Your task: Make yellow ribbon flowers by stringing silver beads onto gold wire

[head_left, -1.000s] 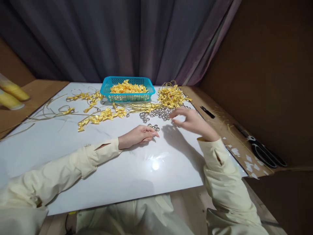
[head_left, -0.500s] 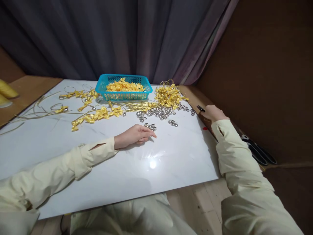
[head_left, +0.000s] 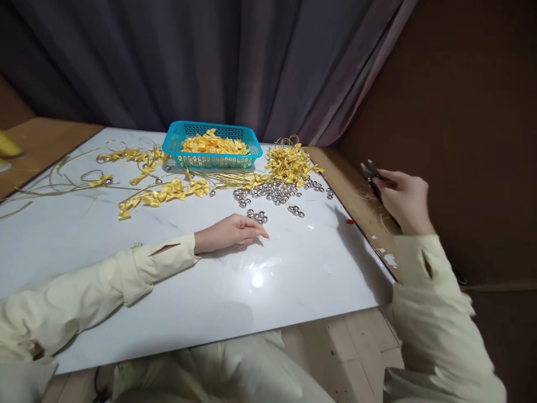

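My left hand rests on the white table, its fingers curled and thumb and forefinger pressed together. Whatever they may pinch is too small to make out. Just beyond its fingers lies a little cluster of shiny silver beads. On the right, past the table edge, my right hand is raised and closed around a pair of pliers. Their short metal jaws point up and left and stand apart; most of the handles are hidden in my palm.
A blue basket holds yellow ribbon bows. More bows with gold cords are heaped beside it, behind a spread of silver beads. Strung bows and loose cords lie left. A brown ledge borders the table's right side.
My right hand has moved right and nearer to me, lifting the pliers, whose jaws now show clearly. My left hand has stayed in place. The view has shifted slightly.
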### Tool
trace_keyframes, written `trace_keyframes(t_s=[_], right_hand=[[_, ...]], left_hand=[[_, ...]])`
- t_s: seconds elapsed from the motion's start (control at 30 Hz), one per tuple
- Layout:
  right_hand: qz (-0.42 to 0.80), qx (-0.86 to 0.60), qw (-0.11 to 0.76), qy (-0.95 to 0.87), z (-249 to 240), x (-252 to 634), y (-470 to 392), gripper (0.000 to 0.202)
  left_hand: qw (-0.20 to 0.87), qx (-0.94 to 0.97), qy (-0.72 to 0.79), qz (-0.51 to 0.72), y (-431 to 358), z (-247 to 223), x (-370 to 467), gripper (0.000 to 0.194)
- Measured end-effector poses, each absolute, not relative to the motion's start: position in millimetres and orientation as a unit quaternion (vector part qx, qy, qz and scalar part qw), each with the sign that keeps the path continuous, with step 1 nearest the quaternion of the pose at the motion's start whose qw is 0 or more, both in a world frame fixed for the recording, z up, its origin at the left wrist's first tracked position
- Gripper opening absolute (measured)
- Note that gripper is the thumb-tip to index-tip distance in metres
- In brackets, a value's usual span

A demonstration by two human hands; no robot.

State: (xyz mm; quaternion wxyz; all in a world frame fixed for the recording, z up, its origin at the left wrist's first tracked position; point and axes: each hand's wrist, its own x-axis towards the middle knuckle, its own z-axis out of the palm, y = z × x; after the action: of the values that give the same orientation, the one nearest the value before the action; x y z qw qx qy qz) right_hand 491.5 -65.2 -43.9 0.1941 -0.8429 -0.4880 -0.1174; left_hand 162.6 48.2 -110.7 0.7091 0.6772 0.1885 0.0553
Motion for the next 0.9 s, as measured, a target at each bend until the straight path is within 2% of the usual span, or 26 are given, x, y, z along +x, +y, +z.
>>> trace_keyframes(t_s=[0.03, 0.1, 0.17, 0.3, 0.4, 0.6, 0.9], right_hand=[[-0.101, -0.833, 0.24, -0.489, -42, 474, -81, 0.039], [0.034, -0.773, 0.467, -0.428, -47, 431, -111, 0.037], [0.156, -0.728, 0.566, -0.354, -60, 388, -133, 0.035], [0.446, -0.661, 0.556, -0.235, -92, 326, -147, 0.047], [0.549, -0.614, 0.533, -0.195, -102, 308, -142, 0.057], [0.577, -0.584, 0.541, -0.181, -98, 302, -130, 0.045], [0.593, -0.561, 0.553, -0.167, -101, 298, -121, 0.04]], left_hand=[[0.701, 0.687, 0.187, 0.052, 48, -110, 162, 0.032], [0.678, 0.712, 0.179, 0.041, 46, -107, 160, 0.034], [0.647, 0.743, 0.168, 0.028, 44, -103, 159, 0.035], [0.606, 0.779, 0.161, 0.017, 38, -92, 159, 0.035], [0.607, 0.778, 0.161, 0.019, 36, -88, 159, 0.035], [0.631, 0.759, 0.154, 0.025, 35, -86, 160, 0.035], [0.641, 0.754, 0.139, 0.02, 33, -89, 162, 0.036]])
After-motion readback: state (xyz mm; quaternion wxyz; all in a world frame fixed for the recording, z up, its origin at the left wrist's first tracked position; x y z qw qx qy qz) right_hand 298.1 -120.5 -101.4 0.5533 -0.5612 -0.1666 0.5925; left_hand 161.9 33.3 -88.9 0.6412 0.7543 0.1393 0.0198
